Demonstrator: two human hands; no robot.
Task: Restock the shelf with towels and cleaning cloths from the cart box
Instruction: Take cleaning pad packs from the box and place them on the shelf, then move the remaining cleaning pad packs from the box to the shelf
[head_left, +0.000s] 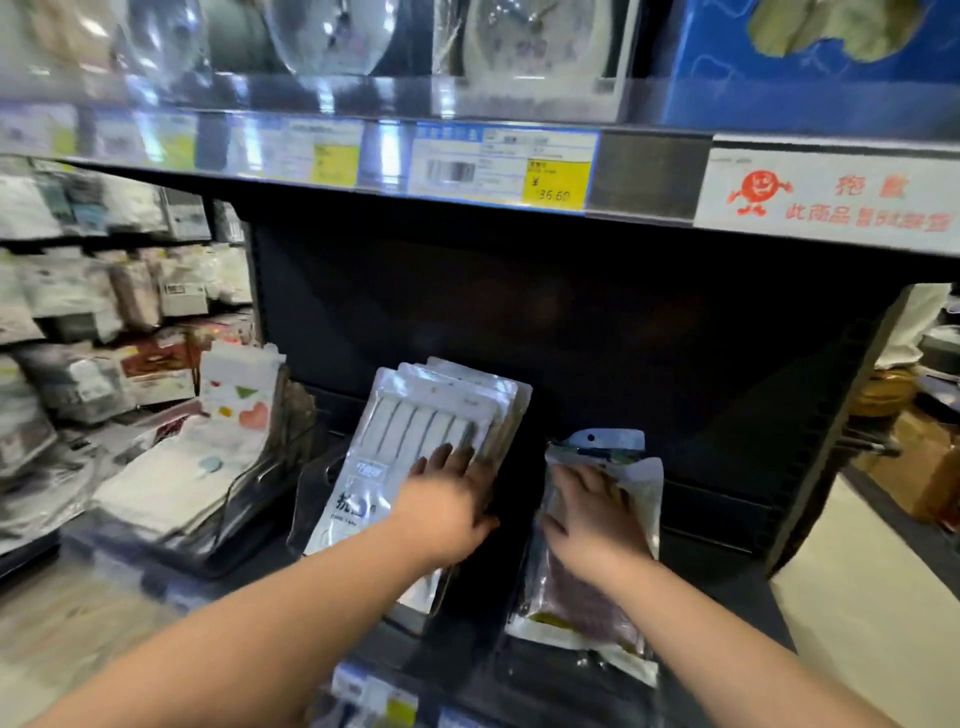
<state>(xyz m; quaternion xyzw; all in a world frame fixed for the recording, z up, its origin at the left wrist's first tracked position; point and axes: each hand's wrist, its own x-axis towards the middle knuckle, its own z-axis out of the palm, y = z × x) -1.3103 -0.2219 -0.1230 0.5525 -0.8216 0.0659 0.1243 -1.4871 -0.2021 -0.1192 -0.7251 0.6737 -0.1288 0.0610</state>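
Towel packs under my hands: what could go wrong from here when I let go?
1. The stack of white towel packs leans back, fanned at the top, with only the left hand pressing flat on it. The slick bags may slide forward or topple once released.
2. The purple cloth pack under the right hand lies tilted, its lower end near the front of the shelf. It could slip off.

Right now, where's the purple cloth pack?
Head view, right of centre: purple cloth pack sits on the dark lower shelf under the right grip, just right of the white towel packs.
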